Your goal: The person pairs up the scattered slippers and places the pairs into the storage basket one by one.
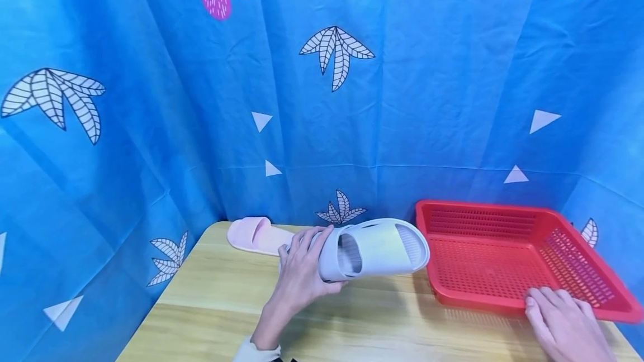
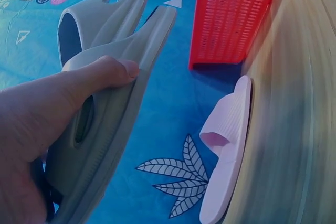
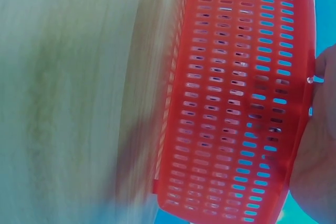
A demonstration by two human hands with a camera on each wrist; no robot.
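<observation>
A pair of light grey slippers [image 1: 379, 250] is gripped in my left hand [image 1: 302, 270], held above the table with the open toes pointing right. In the left wrist view the thumb presses along the side of the nearer grey slipper [image 2: 118, 98]. A pink slipper [image 1: 246, 233] lies on the table behind the left hand, its heel end partly hidden by that hand in the head view. My right hand [image 1: 566, 320] grips the near rim of a red plastic basket [image 1: 523, 309], fingers hooked over the edge. Inside the basket only its slotted floor and walls show.
The wooden table [image 1: 211, 289] runs under everything, its left edge slanting toward the back. A blue patterned curtain [image 1: 427, 99] hangs right behind the table and down both sides. The basket takes up the table's right side.
</observation>
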